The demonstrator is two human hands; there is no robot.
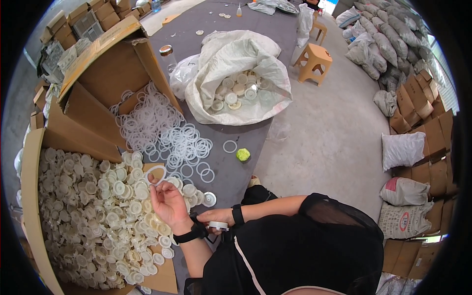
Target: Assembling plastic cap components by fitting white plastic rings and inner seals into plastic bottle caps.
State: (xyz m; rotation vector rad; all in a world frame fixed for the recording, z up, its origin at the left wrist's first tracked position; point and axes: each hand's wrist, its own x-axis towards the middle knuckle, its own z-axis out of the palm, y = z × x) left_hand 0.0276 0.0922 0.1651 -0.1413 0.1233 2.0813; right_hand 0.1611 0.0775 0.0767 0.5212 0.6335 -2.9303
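Observation:
My left hand (169,202) is raised at the edge of the heap of caps, palm partly up. A thin translucent sealing ring (164,170) is pinched between its thumb and fingers. Close to my body, just past the left wrist, my right hand (215,216) is closed on a round white plastic cap (218,225). Part of that hand is hidden behind the left wrist's black band (194,231). Many similar off-white caps (98,206) fill a cardboard box (32,187) on the left. Loose sealing rings (189,147) spill across the grey table (228,174) beyond my left hand.
A tipped cardboard box (110,64) pours out rings. Behind them stands an open white woven sack (206,105) with caps inside. A green faceted object (243,155) and a lone cap (209,199) lie near the table edge. An orange stool (314,64) stands on the floor.

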